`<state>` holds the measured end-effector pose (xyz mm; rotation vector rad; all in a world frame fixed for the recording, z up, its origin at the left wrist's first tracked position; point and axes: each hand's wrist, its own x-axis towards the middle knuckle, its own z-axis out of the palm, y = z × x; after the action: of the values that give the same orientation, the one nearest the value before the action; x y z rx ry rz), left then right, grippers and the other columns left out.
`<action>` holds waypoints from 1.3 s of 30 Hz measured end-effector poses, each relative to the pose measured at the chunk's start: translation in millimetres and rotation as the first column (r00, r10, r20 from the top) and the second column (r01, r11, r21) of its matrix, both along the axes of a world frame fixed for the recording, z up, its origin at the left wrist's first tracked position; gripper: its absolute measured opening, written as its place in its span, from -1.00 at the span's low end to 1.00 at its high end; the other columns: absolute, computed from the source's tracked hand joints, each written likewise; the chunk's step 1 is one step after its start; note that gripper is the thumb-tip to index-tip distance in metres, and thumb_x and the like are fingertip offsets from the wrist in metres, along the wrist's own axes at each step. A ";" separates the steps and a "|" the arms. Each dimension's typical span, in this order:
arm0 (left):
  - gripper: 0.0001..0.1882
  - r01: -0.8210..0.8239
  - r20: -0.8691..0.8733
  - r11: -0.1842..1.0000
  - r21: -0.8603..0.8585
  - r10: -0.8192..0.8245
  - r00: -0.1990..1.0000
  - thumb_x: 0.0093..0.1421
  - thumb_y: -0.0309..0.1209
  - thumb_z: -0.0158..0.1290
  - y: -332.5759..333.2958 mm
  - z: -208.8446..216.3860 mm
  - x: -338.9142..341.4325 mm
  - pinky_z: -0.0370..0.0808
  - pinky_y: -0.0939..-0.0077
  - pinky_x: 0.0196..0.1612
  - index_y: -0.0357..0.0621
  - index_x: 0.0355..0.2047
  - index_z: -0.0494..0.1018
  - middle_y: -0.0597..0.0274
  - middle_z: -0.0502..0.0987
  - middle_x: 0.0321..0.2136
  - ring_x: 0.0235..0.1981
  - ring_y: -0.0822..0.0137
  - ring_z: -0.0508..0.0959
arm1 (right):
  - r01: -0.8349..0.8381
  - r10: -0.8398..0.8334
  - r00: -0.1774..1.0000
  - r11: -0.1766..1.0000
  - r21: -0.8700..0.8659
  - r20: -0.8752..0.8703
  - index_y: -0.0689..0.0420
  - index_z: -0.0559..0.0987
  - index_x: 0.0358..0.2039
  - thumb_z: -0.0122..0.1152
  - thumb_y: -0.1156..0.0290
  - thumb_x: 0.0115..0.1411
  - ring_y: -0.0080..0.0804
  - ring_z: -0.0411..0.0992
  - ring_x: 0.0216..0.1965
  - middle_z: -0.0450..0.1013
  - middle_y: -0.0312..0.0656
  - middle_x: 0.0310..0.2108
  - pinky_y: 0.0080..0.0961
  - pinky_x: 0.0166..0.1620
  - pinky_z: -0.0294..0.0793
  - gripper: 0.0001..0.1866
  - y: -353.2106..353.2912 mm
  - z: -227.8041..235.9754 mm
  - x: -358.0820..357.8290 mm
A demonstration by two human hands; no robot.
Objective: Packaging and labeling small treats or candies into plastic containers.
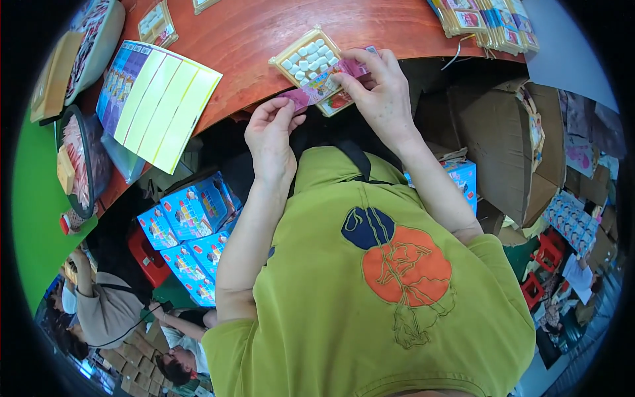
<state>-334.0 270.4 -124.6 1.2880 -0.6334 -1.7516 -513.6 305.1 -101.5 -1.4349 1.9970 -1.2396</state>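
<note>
A pink printed strip (pixel 301 98) is stretched between my hands at the table's near edge. My left hand (pixel 271 135) pinches its left end between thumb and fingers. My right hand (pixel 380 89) is closed on the strip farther right, thumb on top. Just beyond it sits a small cream tray (pixel 283 58) filled with several white, rounded pieces (pixel 311 59). The strip covers the tray's near side. Below the strip, a part with a strawberry picture (pixel 335 103) sticks out past the table edge; whether it belongs to the tray I cannot tell.
Yellow-and-purple sheets (pixel 159 102) overhang the table (pixel 245 30) at left, beside a basket (pixel 83 162) and a white tub (pixel 106 46). Stacked printed packs (pixel 486 23) stand far right. Blue boxes (pixel 192 212) and an open carton (pixel 493 145) flank me. People sit lower left.
</note>
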 end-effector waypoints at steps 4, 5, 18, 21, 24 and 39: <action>-0.87 0.016 0.003 1.000 -0.026 -0.016 1.000 0.25 -0.57 0.16 -2.2 -8.3 -5.3 0.56 0.56 -0.22 -0.31 -0.20 0.52 0.17 0.60 -0.32 -0.30 0.37 0.62 | -0.005 0.007 0.990 1.000 -0.017 0.142 0.11 0.60 -0.01 0.40 0.45 0.15 -0.51 0.49 -0.25 0.35 -0.23 -0.21 -0.59 -0.16 0.58 -0.64 0.5 -1.9 1.2; -0.87 0.014 0.002 1.000 -0.028 -0.014 1.000 0.25 -0.57 0.16 -3.1 -11.1 -8.0 0.56 0.56 -0.22 -0.31 -0.20 0.52 0.17 0.60 -0.32 -0.30 0.37 0.62 | 0.006 -0.002 0.983 1.000 -0.020 0.185 0.13 0.60 -0.01 0.39 0.46 0.16 -0.53 0.48 -0.23 0.34 -0.24 -0.20 -0.61 -0.16 0.57 -0.63 0.5 -2.0 1.7; -0.73 0.062 -0.386 0.992 -0.114 -0.102 0.917 0.36 -0.43 -0.05 3.0 2.0 -23.0 0.48 0.41 0.04 -0.42 -0.11 0.53 0.08 0.58 -0.12 -0.10 0.34 0.58 | -0.028 0.042 0.955 0.998 -0.054 0.294 0.26 0.52 0.09 0.29 0.55 0.24 -0.54 0.46 -0.06 0.41 -0.22 -0.05 -0.58 0.03 0.48 -0.61 4.9 -12.1 3.9; -0.72 0.162 -0.339 0.985 -0.051 -0.170 0.925 0.32 -0.39 0.12 8.5 9.7 -21.7 0.48 0.53 0.01 -0.36 -0.08 0.54 0.17 0.62 -0.16 -0.14 0.45 0.58 | -0.058 0.081 0.883 0.996 -0.064 0.462 0.30 0.45 0.14 0.23 0.58 0.28 -0.50 0.45 0.01 0.46 -0.15 0.02 -0.56 0.08 0.48 -0.58 8.0 -15.5 2.3; -0.70 0.153 -0.348 0.987 -0.045 -0.159 0.924 0.31 -0.38 0.14 11.3 20.3 -15.9 0.47 0.58 0.00 -0.35 -0.04 0.52 0.20 0.62 -0.16 -0.15 0.49 0.58 | -0.092 0.116 0.860 0.993 -0.073 0.497 0.29 0.45 0.15 0.23 0.58 0.28 -0.49 0.45 0.02 0.45 -0.15 0.01 -0.55 0.08 0.48 -0.58 7.0 -8.4 10.1; -0.72 0.181 -0.096 0.949 -0.260 -0.212 0.973 0.27 -0.57 0.11 15.9 52.4 56.4 0.47 0.45 0.10 -0.31 0.00 0.48 0.16 0.60 -0.06 -0.06 0.41 0.58 | -0.349 0.348 0.740 0.930 -0.114 0.575 0.23 0.39 0.15 0.15 0.60 0.32 -0.51 0.48 -0.04 0.50 -0.19 -0.11 -0.53 0.03 0.50 -0.60 -0.6 47.5 15.0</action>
<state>-277.6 286.3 -72.3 0.9631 -0.9055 -1.8277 -498.6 304.4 -54.0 -1.1545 1.2415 -1.2998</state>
